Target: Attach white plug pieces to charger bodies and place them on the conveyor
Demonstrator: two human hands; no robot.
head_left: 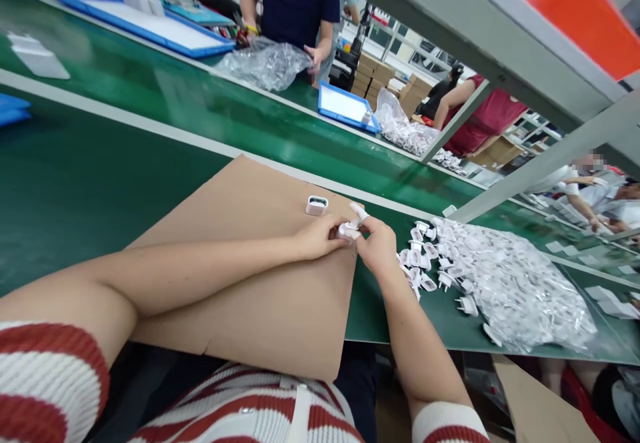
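My left hand (320, 237) is closed, pinching a small white plastic part (349, 231) above the cardboard sheet (240, 283). My right hand (379, 246) meets it from the other side, its thumb at the same part. Something white (358, 211) shows at the right index fingertip; whether it is a fingertip cover or another part, I cannot tell. Just beyond the left hand, a white charger housing (317, 206) stands on the cardboard, its open top showing a dark green inside. Loose white two-pin plug pieces (415, 259) lie right of my right hand.
A clear bag (520, 289) full of white plug pieces lies at the right. Behind the cardboard runs a green conveyor belt (200, 113) with pale rails. Across it, a person in dark blue (300, 3) handles a plastic bag (267, 63). A grey metal frame (480, 36) crosses the upper right.
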